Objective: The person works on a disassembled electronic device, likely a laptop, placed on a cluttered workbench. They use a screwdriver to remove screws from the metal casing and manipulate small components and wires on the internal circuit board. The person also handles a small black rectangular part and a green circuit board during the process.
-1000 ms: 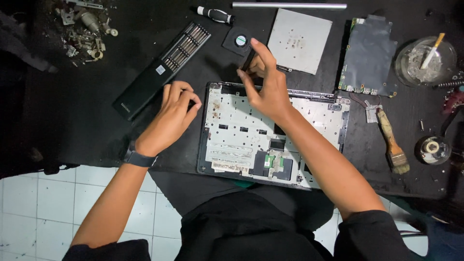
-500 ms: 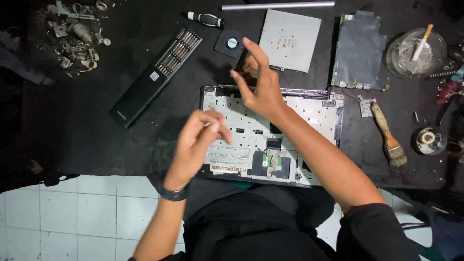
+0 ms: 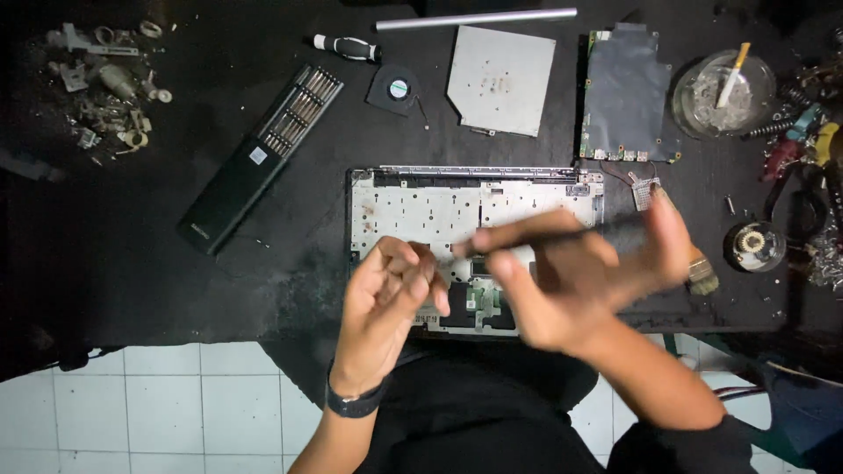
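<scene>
- The left hand (image 3: 386, 303) is held above the front half of the opened laptop base (image 3: 413, 206), fingers curled narrow, the thumb and fingertips pinched together; whether a small part sits in that pinch cannot be told.
- The right hand (image 3: 571, 290) is blurred by motion and grips a long dark tool, probably a screwdriver (image 3: 562, 235), lying almost level with its tip pointing at the left fingertips.
- The laptop base lies flat at the centre of the black work mat (image 3: 132, 246), hinge edge away from the person, its metal plate and a small green board near the front edge exposed.
- For good work at this step, it seems best to bring tip and fingertips together directly over the chassis, so a dropped part lands on pale metal and not on the dark mat.
- A steady, slow right wrist appears advisable; the tool tip is close to bare skin.
- On the mat beyond the base: an open bit case (image 3: 255, 162), a spare driver handle (image 3: 347, 47), a small round fan (image 3: 392, 89), a square metal cover plate (image 3: 500, 79), a dark shielded circuit board (image 3: 628, 96) and a thin metal rod (image 3: 474, 17).
- A brush (image 3: 698, 268) lies just right of the base; a glass ashtray (image 3: 724, 92) stands further back.
- Loose metal scraps (image 3: 101, 79) sit at the far left.
- White floor tiles (image 3: 158, 404) show below the table edge.
</scene>
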